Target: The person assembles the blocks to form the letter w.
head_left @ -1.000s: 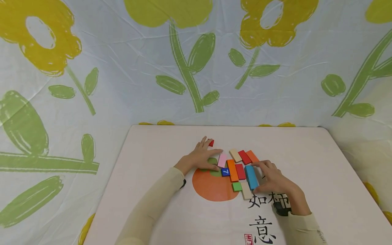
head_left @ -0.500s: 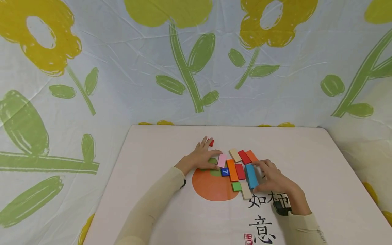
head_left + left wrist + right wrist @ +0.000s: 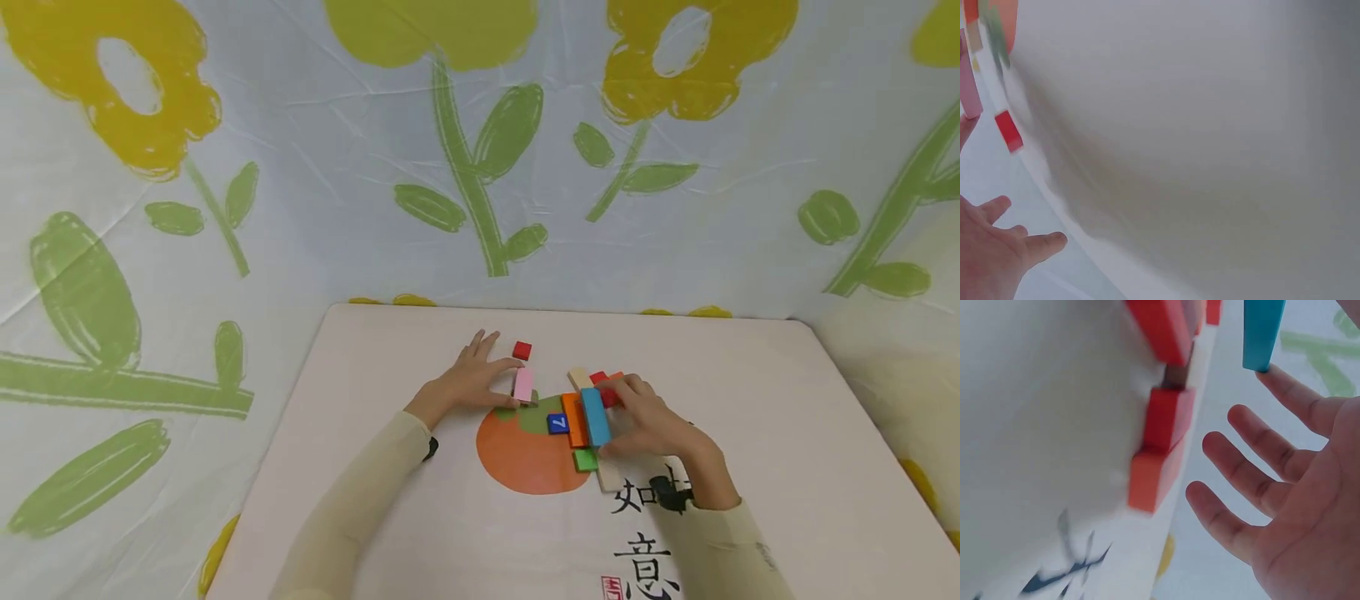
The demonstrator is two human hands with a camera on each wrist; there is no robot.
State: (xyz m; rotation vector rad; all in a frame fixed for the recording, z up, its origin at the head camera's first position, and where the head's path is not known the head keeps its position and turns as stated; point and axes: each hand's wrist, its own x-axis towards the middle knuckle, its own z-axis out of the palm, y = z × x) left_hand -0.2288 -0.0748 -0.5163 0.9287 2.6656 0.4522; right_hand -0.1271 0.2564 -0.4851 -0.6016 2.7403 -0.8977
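Observation:
My left hand (image 3: 467,379) pinches a pink block (image 3: 523,383) by its two ends between thumb and index finger, the other fingers spread. In the left wrist view that pink block (image 3: 969,84) is clear of the table, partly cut off by the frame edge. My right hand (image 3: 651,421) holds a long light-blue block (image 3: 596,417) the same way, raised over the group of blocks. The right wrist view shows the light-blue block (image 3: 1262,331) against an index fingertip, with the other fingers apart from it. A small red block (image 3: 522,350) lies beyond the pink one.
Below the light-blue block lie an orange block (image 3: 572,421), a dark-blue block marked 7 (image 3: 558,424), a green block (image 3: 585,460) and a beige block (image 3: 609,478). Farther back sit another beige block (image 3: 579,378) and a red block (image 3: 598,377). A flowered cloth wall (image 3: 375,242) stands behind the table (image 3: 405,517).
Both hands have moved left. The left hand has taken the pink block off the group; the right has lifted the light-blue block and carried it over the red block beside the orange one.

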